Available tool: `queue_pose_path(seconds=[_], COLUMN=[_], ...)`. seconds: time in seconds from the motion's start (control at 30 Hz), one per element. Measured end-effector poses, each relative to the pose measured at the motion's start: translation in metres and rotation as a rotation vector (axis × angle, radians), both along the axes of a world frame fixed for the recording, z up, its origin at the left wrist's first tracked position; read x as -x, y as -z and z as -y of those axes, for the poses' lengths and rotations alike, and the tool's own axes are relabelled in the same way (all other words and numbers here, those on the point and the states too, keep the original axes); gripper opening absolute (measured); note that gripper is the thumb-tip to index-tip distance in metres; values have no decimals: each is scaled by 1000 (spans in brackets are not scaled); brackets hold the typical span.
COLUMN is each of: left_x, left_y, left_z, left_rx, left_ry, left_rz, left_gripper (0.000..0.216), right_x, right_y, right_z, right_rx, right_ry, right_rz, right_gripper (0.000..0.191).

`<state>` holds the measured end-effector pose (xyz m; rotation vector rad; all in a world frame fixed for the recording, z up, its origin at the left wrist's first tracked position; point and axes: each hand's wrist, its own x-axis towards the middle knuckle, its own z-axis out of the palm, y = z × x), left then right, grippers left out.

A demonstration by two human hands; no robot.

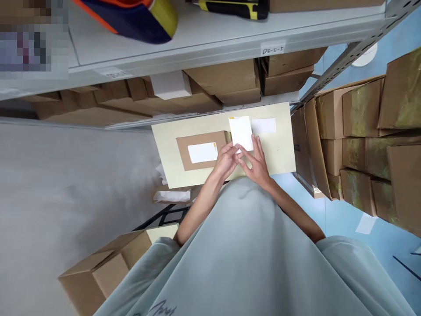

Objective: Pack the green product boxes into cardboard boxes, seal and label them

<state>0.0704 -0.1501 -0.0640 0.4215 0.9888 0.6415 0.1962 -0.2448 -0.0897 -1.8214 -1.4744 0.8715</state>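
Note:
A white rectangular label [241, 131] with a small yellow-orange mark at its top left corner lies under my fingertips. My left hand [226, 159] is closed, pinching the label's lower left corner. From the right, my right hand [255, 163] reaches over with fingers spread; two fingers stretch along the label's right edge, and its index fingertip is close to my left fingertips. Just left of the label is a brown cardboard box [184, 151] bearing a similar white label [203, 152]. Both rest on a cream board [283, 149], where a blank white slip [264, 125] also lies.
A grey metal shelf [210, 46] with cardboard boxes [226, 79] runs along the far side. On it lie a black-and-yellow cutter [233, 8] and a dark blue, orange-edged container [131, 19]. Boxes are stacked right [358, 149]; an open carton [98, 267] stands lower left.

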Motion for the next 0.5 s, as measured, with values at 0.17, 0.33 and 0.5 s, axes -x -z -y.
queue_pose_path(seconds=[0.17,0.33,0.5], left_x=[73,126,187], left_y=[-10,-25,-50], left_z=[11,23,22], left_rx=[-87,-230,-351], left_ry=[84,164,178], left_rz=[-173,-319,-113], left_gripper=[67,69,60], right_x=[31,63,106], right_y=[-27,-57,-104], right_z=[1,-13,-27], right_rx=[92,181,190], right_ry=[-19,-107,-158], right_rz=[-346,-572,-593], right_gripper=[63,68,66])
